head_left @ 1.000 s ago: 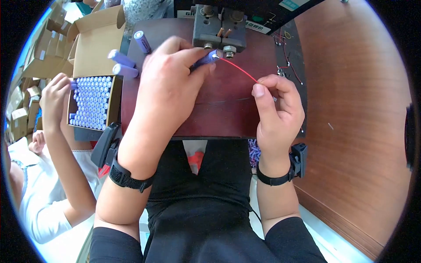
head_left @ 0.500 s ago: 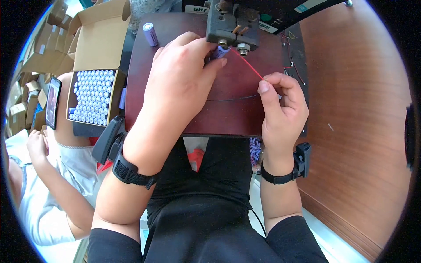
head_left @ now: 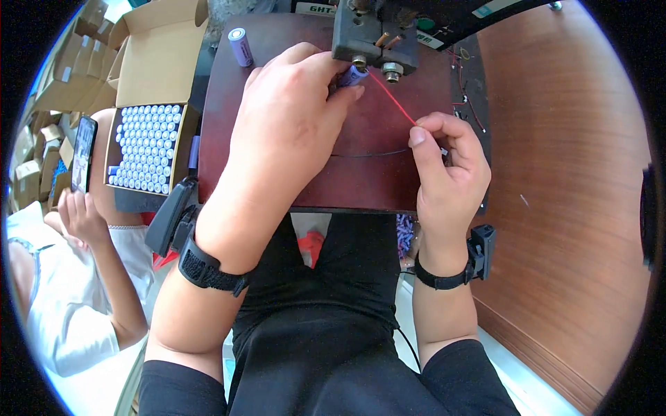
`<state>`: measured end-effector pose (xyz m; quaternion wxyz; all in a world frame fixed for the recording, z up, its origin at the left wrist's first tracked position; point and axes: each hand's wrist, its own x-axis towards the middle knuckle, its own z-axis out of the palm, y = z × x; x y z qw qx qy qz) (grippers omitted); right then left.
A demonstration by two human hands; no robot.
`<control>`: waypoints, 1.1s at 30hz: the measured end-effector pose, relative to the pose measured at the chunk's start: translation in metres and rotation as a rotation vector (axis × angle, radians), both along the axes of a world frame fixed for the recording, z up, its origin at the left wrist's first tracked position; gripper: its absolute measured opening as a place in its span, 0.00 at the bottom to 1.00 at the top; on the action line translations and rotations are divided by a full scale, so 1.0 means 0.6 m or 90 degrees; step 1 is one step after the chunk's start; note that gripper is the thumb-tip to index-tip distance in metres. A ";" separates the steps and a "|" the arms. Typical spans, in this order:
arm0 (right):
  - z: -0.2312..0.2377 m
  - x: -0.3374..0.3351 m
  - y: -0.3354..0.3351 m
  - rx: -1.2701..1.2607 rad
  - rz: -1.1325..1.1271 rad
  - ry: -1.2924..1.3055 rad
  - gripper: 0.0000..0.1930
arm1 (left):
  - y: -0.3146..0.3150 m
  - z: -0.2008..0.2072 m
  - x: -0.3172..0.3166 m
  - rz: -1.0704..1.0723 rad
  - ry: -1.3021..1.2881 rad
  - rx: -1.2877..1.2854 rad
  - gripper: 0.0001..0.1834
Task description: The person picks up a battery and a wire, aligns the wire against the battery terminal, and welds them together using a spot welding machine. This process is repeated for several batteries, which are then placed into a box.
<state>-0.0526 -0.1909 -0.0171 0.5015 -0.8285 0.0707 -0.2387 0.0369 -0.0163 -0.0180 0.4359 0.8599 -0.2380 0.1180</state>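
Note:
My left hand (head_left: pixel 288 128) grips a purple cylindrical battery cell (head_left: pixel 352 75) and holds its end up against the dark grey metal welding head (head_left: pixel 374 38) at the back of the dark red board (head_left: pixel 374 173). My right hand (head_left: pixel 447 163) pinches a thin red wire (head_left: pixel 392 98) whose far end reaches the cell under the welding head. Both wrists wear black straps.
An open cardboard box (head_left: pixel 146 149) packed with several purple cells stands left of the board. One loose cell (head_left: pixel 240 46) stands on the board's back left corner. A person in white sits at the far left holding a phone (head_left: pixel 82 154). Brown wooden tabletop (head_left: pixel 562 173) lies to the right.
The neighbouring person's hand left the cell box and now holds a phone. Two loose cells beside the box are gone. My hands stay at the welding head with cell and wire.

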 end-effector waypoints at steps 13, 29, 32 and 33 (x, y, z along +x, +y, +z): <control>0.002 0.001 0.002 -0.016 -0.002 0.017 0.05 | 0.001 -0.005 0.002 -0.004 0.002 -0.012 0.14; -0.001 0.015 -0.010 -0.211 0.049 0.015 0.18 | 0.002 -0.018 0.006 0.001 -0.059 0.016 0.16; 0.003 -0.008 -0.003 -0.419 0.035 -0.037 0.25 | 0.006 -0.011 0.000 -0.028 0.057 0.000 0.17; 0.003 -0.016 -0.002 -0.481 0.067 -0.058 0.25 | 0.006 -0.013 -0.001 -0.030 0.055 -0.002 0.17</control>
